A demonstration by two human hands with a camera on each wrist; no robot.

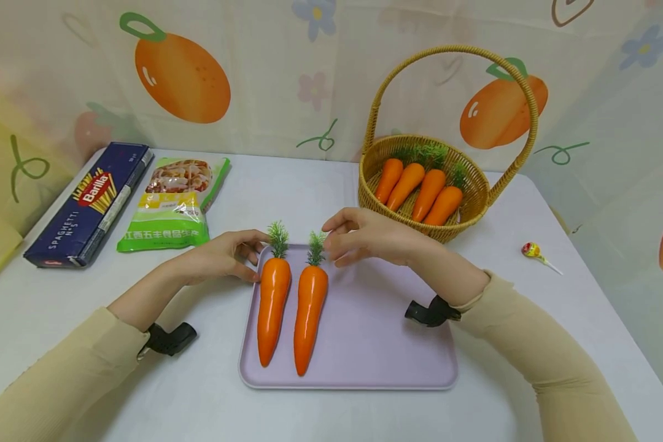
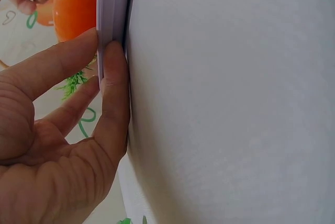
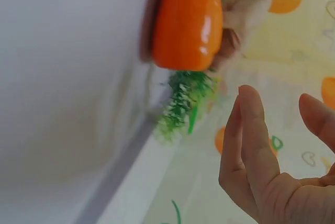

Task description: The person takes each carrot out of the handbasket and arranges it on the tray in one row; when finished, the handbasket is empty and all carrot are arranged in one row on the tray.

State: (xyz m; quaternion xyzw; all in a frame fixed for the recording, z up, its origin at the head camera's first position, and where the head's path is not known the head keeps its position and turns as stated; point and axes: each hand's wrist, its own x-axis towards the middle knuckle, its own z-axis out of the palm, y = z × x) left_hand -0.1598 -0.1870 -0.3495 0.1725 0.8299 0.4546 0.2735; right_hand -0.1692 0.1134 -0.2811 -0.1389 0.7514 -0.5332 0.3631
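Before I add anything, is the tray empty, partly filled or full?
Partly filled: in the head view, two carrots lie on the left of the tray, with bare surface showing to their right.

Left hand point(image 1: 221, 256) in a pinch, right hand point(image 1: 371, 236) loose, forearms point(image 1: 80, 371) angled inward.

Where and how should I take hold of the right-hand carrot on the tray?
I'd grip that carrot around its thick end, just below the green tuft. Come from above and the right with your right hand, since the other carrot lies close on the left. The one you want tapers to a narrow tip towards you, and its tuft looks too wispy to hold.
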